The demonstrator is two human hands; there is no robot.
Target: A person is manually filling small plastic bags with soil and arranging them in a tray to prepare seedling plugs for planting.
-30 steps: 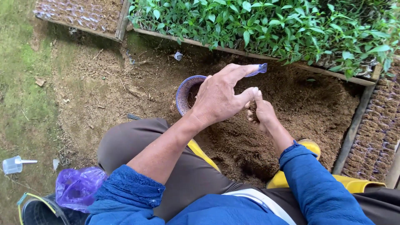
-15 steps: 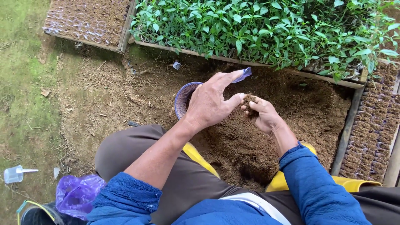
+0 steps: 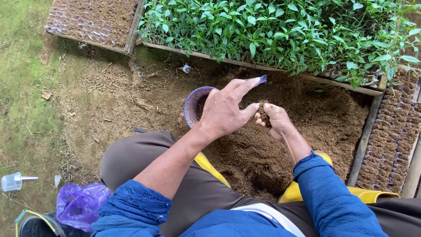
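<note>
A person is sitting low over a pile of loose brown soil [image 3: 280, 149] in the middle of the frame, seen from above. The right hand [image 3: 274, 120] is cupping a small clump of soil, its fingers curled loosely together around it. The left hand [image 3: 226, 112] is hovering just beside it, fingers partly spread, with the forefinger and thumb pinching what looks like a small, thin blue plastic bag [image 3: 262, 80]; only its tip is showing. Whether any soil is already inside the bag cannot be told.

Just left of the left hand, a round blue woven basket [image 3: 193, 103] is sitting on the soil, partly hidden by that hand.

Judging by the scene, the filling is looking well underway: rows of small soil-packed bags [image 3: 390, 140] are standing along the right edge, more packed rows [image 3: 92, 19] are lying at the upper left, and much loose soil is remaining.

Across the top, a wooden-edged bed of green seedlings [image 3: 272, 30] is closing off that side. Open bare ground and grass [image 3: 22, 109] are lying to the left, where a clear plastic scoop [image 3: 13, 181] and a purple plastic bag [image 3: 79, 204] are resting at the lower left.
</note>
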